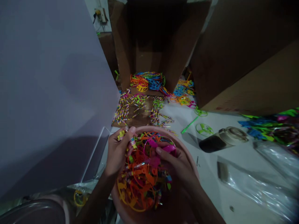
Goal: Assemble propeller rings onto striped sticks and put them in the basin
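Observation:
My left hand (118, 151) is closed around several small candy-filled tubes (132, 142), above the left rim of a pink basin (149, 128). Pinched in my right hand (174, 157) is a magenta plastic propeller ring (153, 143), over the basin's middle. Below both hands the basin holds a heap of orange propeller rings (142, 183) mixed with more tubes. Part of the magenta piece is hidden by my right fingers.
An open cardboard box (149, 59) stands behind, with coloured rings (149, 81) spilling forward. Candy tubes (122, 109) are scattered on cardboard before it. A dark bottle (221, 140) lies right, near plastic bags (252, 183). A large pale panel (51, 93) blocks the left.

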Available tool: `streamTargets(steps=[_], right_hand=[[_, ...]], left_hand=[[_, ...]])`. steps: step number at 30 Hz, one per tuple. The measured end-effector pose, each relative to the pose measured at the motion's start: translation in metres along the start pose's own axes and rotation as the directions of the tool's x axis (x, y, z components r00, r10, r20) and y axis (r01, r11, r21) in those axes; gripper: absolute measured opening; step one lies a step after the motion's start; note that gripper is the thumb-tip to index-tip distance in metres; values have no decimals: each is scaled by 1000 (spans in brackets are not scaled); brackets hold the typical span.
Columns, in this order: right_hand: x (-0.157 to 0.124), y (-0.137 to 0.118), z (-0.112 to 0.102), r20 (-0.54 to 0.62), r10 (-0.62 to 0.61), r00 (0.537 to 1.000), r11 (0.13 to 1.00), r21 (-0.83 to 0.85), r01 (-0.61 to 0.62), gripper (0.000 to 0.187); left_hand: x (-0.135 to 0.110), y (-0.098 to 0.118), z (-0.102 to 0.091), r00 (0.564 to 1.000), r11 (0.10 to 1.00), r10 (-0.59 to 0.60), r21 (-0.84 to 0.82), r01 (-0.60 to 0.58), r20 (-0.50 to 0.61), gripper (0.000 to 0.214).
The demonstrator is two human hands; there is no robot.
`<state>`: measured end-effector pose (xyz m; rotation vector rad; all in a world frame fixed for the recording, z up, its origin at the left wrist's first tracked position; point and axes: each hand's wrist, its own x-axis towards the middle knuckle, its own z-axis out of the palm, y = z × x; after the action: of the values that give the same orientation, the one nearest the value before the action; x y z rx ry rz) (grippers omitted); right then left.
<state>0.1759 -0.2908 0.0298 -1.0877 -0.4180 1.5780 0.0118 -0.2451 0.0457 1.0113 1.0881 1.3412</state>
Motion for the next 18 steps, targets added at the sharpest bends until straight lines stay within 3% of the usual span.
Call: streamTargets(steps=[9,14,18], right_hand=[[-6,5,7,-9,-1,1000,999,38,1,25],[-6,7,8,-5,-10,1000,999,41,11,25],[-7,7,11,10,-22,1000,998,61,21,24]], left_hand=[[-9,6,16,994,998,44,33,-47,100,30],[-11,5,17,997,999,45,-6,-45,65,29],[-13,5,15,995,997,24,64,-30,95,27]])
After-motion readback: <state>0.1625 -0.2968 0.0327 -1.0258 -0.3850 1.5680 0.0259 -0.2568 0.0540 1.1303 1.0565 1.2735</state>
